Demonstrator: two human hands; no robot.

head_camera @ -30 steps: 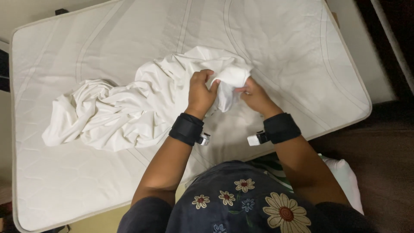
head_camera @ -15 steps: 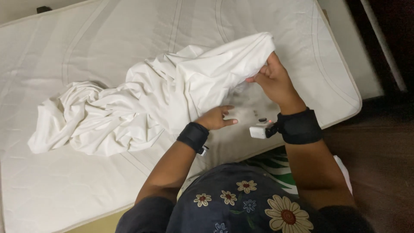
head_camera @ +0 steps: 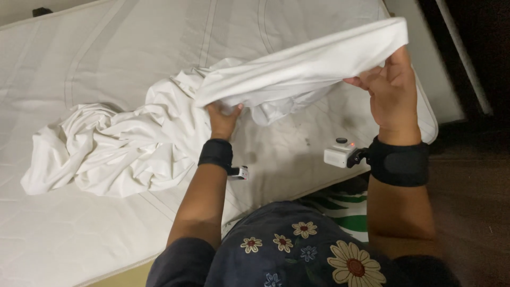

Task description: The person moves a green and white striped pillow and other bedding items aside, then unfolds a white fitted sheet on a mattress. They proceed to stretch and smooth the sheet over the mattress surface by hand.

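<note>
— What are the hands doing?
— The right hand (head_camera: 390, 90) lifts an edge of a white sheet (head_camera: 159, 138) above the bed's (head_camera: 79, 53) right edge; the left hand (head_camera: 223, 119) grips it lower down.
— And the remainder?
— Crumpled mid-mattress (black bands on both wrists).

No packages, labels, signs or screens anywhere in view — only plain, unprinted surfaces.
</note>
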